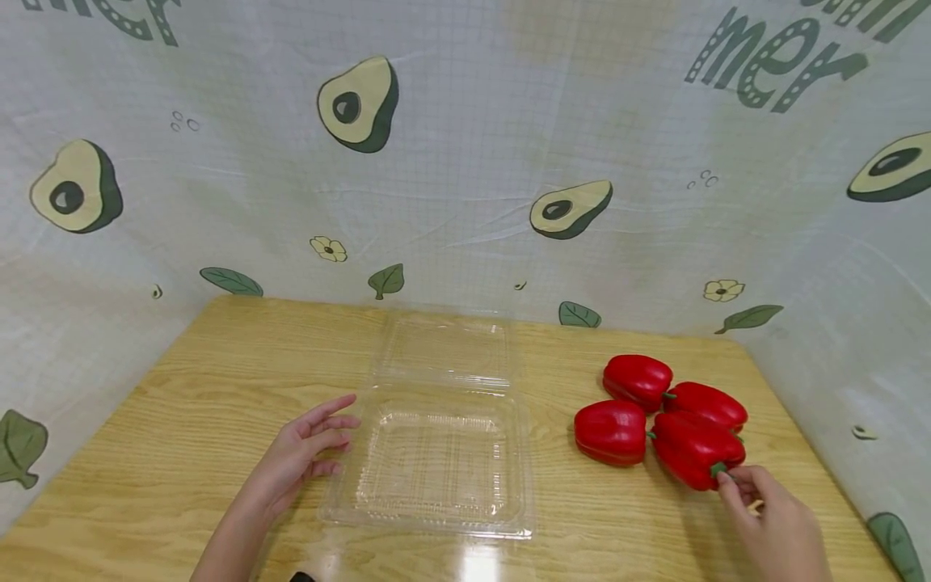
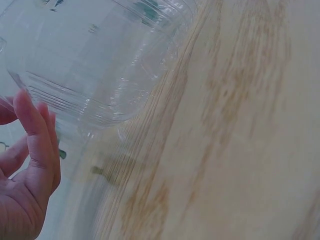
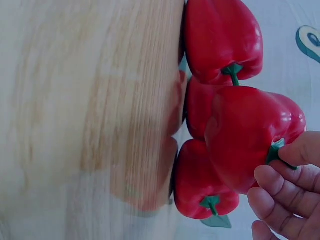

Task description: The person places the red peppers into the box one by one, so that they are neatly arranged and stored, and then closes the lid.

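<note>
A glossy, lobed red bell pepper [image 1: 694, 444] with a green stem [image 1: 718, 468] is near the worktop's [image 1: 563, 505] right edge, beside three similar peppers [image 1: 609, 433]. The right grip [image 1: 780, 519] pinches its stem, the pepper lying just beyond the fingertips [image 3: 269, 179]; the left grip [image 1: 301, 449], fingers [image 1: 329, 410] parted, is beside a clear plastic clamshell [image 1: 431, 473].

Bright, even light with one glare patch

The head view is bright and fairly sharp. A white glare patch [image 1: 480, 562] sits low in frame on the surface [image 1: 182, 388]; small glints dot the clear container [image 1: 529, 477] and red peppers [image 1: 609, 433]. Shadows are soft. Both wrist views look paler and hazier, wood grain smeared; the right one shows the peppers dimly reflected.
</note>
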`<action>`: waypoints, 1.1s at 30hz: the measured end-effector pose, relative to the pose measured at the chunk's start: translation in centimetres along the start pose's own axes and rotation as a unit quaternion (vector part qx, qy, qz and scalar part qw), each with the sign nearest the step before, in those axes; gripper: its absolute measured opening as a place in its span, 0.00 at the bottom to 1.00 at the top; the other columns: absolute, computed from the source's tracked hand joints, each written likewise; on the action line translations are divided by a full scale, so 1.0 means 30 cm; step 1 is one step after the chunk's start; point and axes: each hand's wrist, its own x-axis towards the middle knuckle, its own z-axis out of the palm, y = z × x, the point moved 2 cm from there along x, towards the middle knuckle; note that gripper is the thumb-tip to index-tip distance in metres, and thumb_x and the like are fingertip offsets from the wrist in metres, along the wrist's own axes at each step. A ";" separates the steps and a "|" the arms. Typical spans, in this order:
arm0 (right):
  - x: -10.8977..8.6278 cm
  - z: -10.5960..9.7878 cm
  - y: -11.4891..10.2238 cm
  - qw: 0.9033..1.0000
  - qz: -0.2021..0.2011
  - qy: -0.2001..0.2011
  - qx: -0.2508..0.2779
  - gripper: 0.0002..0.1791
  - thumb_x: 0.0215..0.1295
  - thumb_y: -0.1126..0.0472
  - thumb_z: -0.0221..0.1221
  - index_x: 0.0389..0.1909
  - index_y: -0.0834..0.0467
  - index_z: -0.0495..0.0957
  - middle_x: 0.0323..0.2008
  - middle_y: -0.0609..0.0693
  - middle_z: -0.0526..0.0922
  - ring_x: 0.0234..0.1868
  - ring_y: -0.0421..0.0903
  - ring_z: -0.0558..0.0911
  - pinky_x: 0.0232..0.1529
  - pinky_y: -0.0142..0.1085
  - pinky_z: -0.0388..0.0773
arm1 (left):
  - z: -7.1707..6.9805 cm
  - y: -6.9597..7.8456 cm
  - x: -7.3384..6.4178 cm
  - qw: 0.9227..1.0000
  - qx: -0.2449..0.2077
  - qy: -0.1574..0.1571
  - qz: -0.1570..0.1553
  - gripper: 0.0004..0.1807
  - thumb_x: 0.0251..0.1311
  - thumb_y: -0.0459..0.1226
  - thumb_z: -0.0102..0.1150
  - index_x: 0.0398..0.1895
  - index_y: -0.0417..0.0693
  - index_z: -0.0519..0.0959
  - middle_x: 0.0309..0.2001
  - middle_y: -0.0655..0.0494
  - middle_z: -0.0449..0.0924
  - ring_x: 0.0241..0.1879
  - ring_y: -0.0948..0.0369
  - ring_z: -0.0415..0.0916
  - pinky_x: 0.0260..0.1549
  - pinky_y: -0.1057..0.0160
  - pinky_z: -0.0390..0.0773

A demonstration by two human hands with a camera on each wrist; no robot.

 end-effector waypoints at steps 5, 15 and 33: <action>0.005 -0.007 0.001 0.999 0.035 -0.007 -0.008 0.06 0.58 0.65 0.60 0.30 0.66 0.76 0.18 0.50 0.78 0.18 0.32 0.67 0.19 0.25 0.66 | 0.000 0.000 0.001 1.000 0.001 -0.002 -0.002 0.35 0.59 0.35 0.56 0.70 0.44 0.56 0.46 0.62 0.74 0.36 0.66 0.74 0.30 0.69 0.79; 0.002 -0.040 -0.025 0.997 0.074 -0.021 0.001 0.09 0.62 0.63 0.58 0.34 0.67 0.75 0.23 0.55 0.79 0.21 0.37 0.69 0.20 0.19 0.61 | -0.002 -0.001 0.002 1.000 0.000 -0.001 -0.003 0.35 0.59 0.36 0.57 0.69 0.45 0.57 0.47 0.61 0.74 0.37 0.66 0.74 0.30 0.69 0.79; -0.015 -0.051 -0.087 0.998 0.021 0.042 0.033 0.07 0.59 0.62 0.60 0.30 0.64 0.77 0.23 0.54 0.80 0.21 0.20 0.60 0.21 0.12 0.58 | -0.002 0.000 0.006 1.000 -0.006 -0.002 -0.007 0.35 0.59 0.36 0.57 0.69 0.45 0.56 0.46 0.62 0.75 0.37 0.66 0.74 0.30 0.69 0.79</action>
